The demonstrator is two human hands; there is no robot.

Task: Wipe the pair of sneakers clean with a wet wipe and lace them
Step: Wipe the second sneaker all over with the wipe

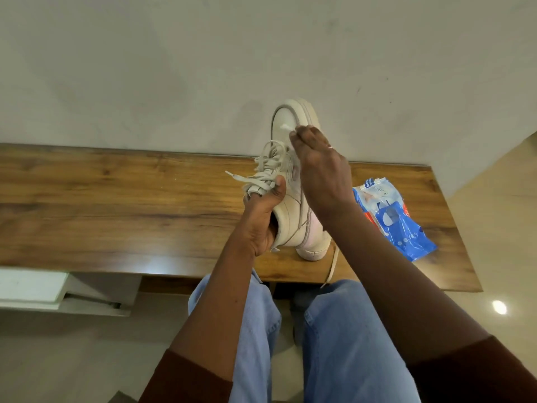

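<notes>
Knees in pale blue denim [343,338] sit under the edge of the brown wood-grain table [116,205]. The left hand [261,216] grips the cream leather sneaker [290,210], fingers tucked inside its collar and thumb pressed on the laces. The shoe stands heel-down on the table, toe raised. A loose beige lace [331,267] hangs off the edge. Farther on, the right hand [322,175] pinches a small white wet wipe [285,127] against the toe cap, fingertips closed together. A blue plastic wipes packet [392,219] lies just right of the forearm.
</notes>
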